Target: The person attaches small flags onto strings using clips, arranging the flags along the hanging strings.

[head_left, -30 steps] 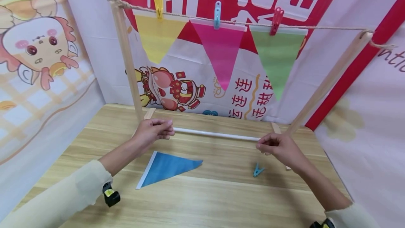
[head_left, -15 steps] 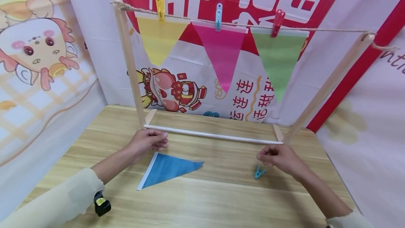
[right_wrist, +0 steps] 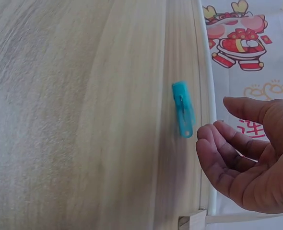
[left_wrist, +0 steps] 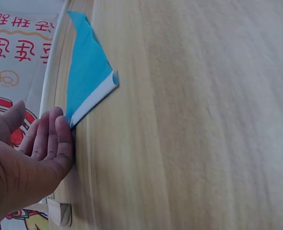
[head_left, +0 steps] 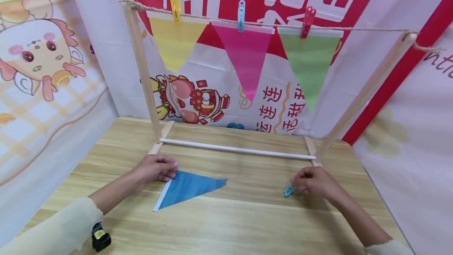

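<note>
In the head view a blue triangular pennant (head_left: 192,190) with a white folded edge lies flat on the table. My left hand (head_left: 155,169) is at the pennant's upper left corner, and the left wrist view has its fingertips (left_wrist: 60,125) right at the end of the white edge, the thumb well apart. A light-blue clothespin (head_left: 288,190) lies on the table to the right. Just over it is my right hand (head_left: 315,184). In the right wrist view that hand's fingers are loosely bent beside the clothespin (right_wrist: 182,109), with a gap between thumb and fingers.
A white rod (head_left: 237,149) joins the feet of two wooden posts. Along the twine (head_left: 368,29) between the post tops hang a yellow pennant (head_left: 177,42), a pink pennant (head_left: 247,54) and a green pennant (head_left: 311,58), each under a clothespin. Printed cloth backs the table.
Both hands have let go of the white rod, which now lies across the posts' feet. They have come nearer: the left to the blue pennant, the right to the clothespin.
</note>
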Demonstrator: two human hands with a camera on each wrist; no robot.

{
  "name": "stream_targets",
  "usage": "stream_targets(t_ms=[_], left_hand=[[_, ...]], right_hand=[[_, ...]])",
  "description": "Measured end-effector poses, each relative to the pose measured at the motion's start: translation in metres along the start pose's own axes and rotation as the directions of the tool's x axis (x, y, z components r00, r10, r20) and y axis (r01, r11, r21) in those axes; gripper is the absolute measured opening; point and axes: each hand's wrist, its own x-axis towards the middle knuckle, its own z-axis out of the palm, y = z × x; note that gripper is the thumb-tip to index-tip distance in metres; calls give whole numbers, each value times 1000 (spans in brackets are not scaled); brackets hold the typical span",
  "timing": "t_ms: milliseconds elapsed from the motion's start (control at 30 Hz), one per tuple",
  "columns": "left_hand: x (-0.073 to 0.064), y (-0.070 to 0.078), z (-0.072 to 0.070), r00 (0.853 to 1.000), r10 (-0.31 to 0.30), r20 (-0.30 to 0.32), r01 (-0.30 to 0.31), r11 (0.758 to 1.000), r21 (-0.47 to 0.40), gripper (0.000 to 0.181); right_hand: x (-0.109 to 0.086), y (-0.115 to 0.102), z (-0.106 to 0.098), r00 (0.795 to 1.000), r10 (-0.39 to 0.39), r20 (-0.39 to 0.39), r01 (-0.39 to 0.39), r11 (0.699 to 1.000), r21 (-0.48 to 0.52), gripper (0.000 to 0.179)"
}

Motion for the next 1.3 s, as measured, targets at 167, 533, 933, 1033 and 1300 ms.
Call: stream_targets(t_ms=[167, 533, 933, 1033, 1300], left_hand=[[-5, -4, -9, 1000, -21, 10, 20, 999, 33, 39], [-15, -3, -9, 998, -48, -35, 56, 956, 287, 23], [-12, 7, 7, 993, -7, -120, 65, 871, 486, 24], [-9, 8, 11, 993, 20, -113, 41, 859, 511, 21], [-4, 12, 17, 993, 88, -75, -29, 818, 575, 18]], right_hand=[[0, 4, -1, 997, 74, -16, -74, 997, -10, 25], [7, 11, 3, 990, 140, -26, -141, 990, -28, 35], [19, 2, 19, 987, 140, -80, -150, 977, -148, 47], [22, -2, 23, 989, 116, -88, -132, 971, -197, 49], [25, -10, 28, 992, 88, -88, -107, 963, -248, 42]])
